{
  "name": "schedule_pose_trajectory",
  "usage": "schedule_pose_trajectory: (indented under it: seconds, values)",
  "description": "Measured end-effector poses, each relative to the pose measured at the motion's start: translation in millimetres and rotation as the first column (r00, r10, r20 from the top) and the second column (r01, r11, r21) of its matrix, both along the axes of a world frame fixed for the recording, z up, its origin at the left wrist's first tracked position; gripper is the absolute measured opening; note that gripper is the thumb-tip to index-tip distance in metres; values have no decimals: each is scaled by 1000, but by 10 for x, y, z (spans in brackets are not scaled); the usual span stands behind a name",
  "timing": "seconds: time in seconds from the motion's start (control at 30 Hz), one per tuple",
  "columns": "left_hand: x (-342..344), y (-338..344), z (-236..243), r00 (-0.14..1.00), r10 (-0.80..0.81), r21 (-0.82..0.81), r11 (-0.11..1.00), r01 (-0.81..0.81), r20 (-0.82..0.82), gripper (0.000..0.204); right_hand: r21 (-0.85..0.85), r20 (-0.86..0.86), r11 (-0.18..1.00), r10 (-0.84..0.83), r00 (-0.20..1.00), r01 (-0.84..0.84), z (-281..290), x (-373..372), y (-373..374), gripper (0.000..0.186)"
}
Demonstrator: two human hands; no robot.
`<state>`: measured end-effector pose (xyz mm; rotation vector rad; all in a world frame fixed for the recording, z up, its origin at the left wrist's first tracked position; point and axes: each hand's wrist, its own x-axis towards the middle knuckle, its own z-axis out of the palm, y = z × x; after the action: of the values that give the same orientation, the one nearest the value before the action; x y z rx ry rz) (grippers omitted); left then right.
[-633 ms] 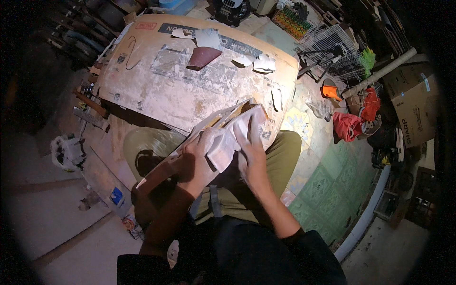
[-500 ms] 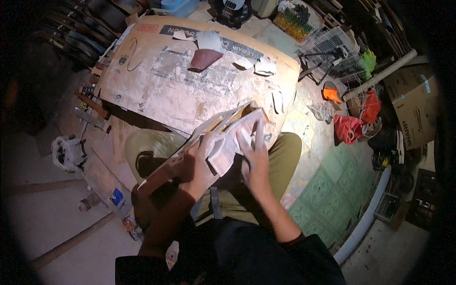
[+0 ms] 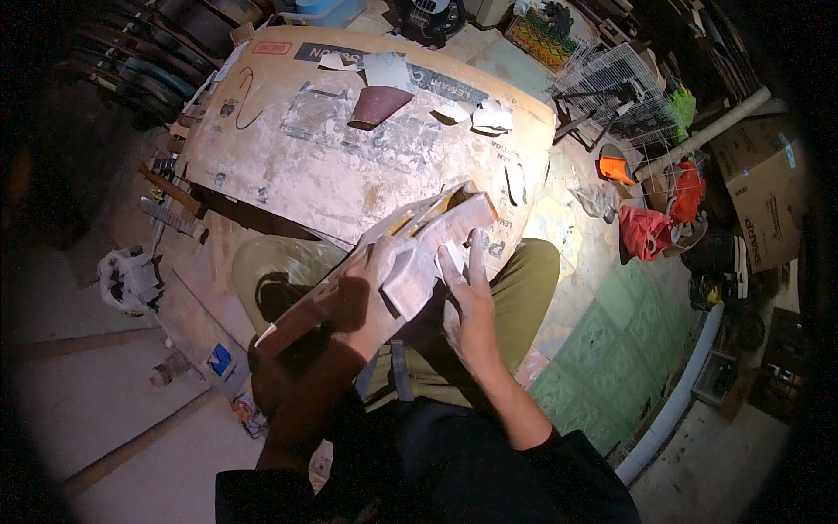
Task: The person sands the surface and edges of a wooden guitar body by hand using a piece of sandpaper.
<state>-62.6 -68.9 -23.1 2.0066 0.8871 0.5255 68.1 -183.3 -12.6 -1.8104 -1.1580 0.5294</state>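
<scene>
Over my lap lies a long, dust-covered wooden piece [image 3: 410, 275], pale pinkish with a hollowed slot at its far end. It is tilted, running from lower left to upper right. My left hand [image 3: 353, 293] grips it around the middle, partly in shadow. My right hand [image 3: 471, 301] presses fingertips against its near side face, over a small whitish piece of sandpaper [image 3: 449, 262]. Most of that sandpaper is covered by the fingers. Beyond, a maroon sandpaper sheet [image 3: 381, 106] and torn whitish pieces [image 3: 491, 117] rest on a dusty cardboard sheet [image 3: 288, 166].
Tools with wooden handles [image 3: 170, 192] lie left of the cardboard. To the right stand a white wire rack [image 3: 611, 83], a red bag [image 3: 644, 232] and a cardboard box [image 3: 759, 196]. A white pipe [image 3: 672, 402] runs along the green tiles [image 3: 602, 349]. A dark guitar [image 3: 428, 17] stands at the back.
My right hand's fingers have slid slightly down and back along the wood's side face, showing more of its upper end. The left hand keeps its hold.
</scene>
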Motion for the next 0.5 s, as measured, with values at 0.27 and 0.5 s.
schedule_pose_trajectory:
  seconds: [0.27,0.5]
  values:
    - [21,-44,-143,993,51,-47,998,-46,111,42,3,23,1000,8,1000,-8,-95,49,1,78]
    - [-6,4,86,993,55,71,995,-63,107,43,-112,243,992,81,967,-55,41,110,-14,76]
